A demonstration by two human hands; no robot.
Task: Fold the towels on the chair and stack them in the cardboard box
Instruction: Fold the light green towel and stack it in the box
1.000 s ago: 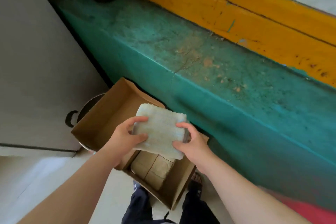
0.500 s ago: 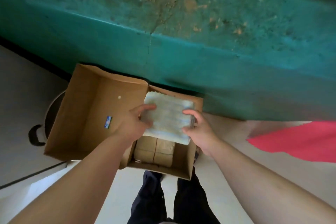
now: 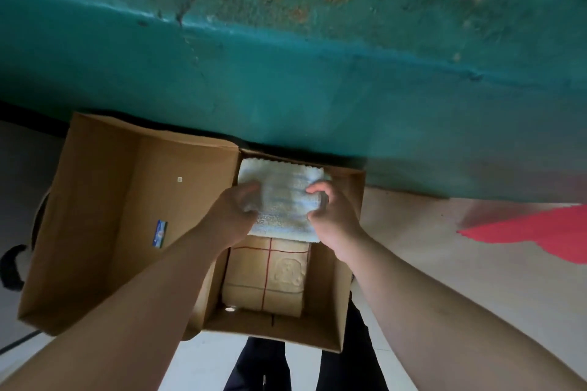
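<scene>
Head view: the folded white terry towel (image 3: 282,200) sits inside the open brown cardboard box (image 3: 330,335), above a folded beige towel with red lines (image 3: 265,276). It could slump and unfold if released unevenly. The left hand (image 3: 233,211) and the right hand (image 3: 333,214) each curl closed around a side edge.

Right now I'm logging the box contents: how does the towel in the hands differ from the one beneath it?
The white towel is pale, fluffy and gripped by the left hand and right hand; the tan towel has red lines, an embossed motif, and lies untouched lower down. Both are folded, inside the cardboard box.
</scene>
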